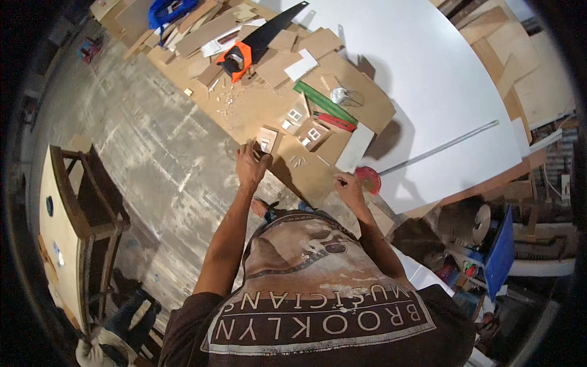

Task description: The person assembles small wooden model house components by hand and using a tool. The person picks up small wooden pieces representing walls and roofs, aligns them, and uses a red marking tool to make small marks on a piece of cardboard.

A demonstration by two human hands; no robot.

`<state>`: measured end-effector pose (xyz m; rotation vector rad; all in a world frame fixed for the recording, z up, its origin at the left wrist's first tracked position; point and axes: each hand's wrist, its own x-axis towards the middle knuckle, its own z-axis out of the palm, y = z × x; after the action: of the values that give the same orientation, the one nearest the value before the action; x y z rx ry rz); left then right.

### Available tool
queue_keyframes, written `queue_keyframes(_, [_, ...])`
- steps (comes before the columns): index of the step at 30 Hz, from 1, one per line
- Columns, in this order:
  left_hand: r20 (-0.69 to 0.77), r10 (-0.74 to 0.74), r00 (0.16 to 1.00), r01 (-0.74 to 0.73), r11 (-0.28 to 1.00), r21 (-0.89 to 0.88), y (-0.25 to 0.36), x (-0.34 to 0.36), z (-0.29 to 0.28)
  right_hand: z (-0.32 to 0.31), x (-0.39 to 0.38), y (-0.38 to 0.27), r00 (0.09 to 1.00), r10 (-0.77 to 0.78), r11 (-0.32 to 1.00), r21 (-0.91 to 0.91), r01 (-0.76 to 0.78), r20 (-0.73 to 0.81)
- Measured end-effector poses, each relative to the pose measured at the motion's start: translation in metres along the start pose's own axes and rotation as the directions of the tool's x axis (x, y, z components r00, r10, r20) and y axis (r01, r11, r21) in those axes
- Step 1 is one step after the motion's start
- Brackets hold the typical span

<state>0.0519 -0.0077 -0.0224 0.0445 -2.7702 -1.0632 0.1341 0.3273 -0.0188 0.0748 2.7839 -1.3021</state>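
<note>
My left hand (252,164) has its fingers bent onto a small wooden panel (267,138) with white trim at the board's near edge. My right hand (348,188) is closed around something small and dark, beside a red round object (368,180). Between and beyond my hands lie thin white strips (298,161) and two small panels with white window frames (294,116) (314,137). A green straight strip (324,101), a red-handled tool (336,120) and a white plain piece (356,147) lie close by.
Brown board (226,116) holds wood offcuts (202,38) and an orange-handled saw (239,60). A white sheet (440,79) with a long metal bar (446,144) is at right. A wooden bench (61,238) and another person (92,348) are at lower left. A blue panel (498,257) stands at lower right.
</note>
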Motion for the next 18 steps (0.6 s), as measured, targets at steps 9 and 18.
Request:
queue_keyframes(9, [-0.022,-0.114,0.993,0.112,0.990,-0.081,0.018,-0.030,0.019,0.031,0.026,-0.016,0.988,-0.157,0.987,-0.023,0.157,0.009])
queue_keyframes(18, [-0.048,-0.296,0.954,0.274,0.925,-0.265,-0.003,-0.071,-0.005,0.071,0.064,-0.045,0.949,-0.310,0.950,-0.058,0.307,-0.060])
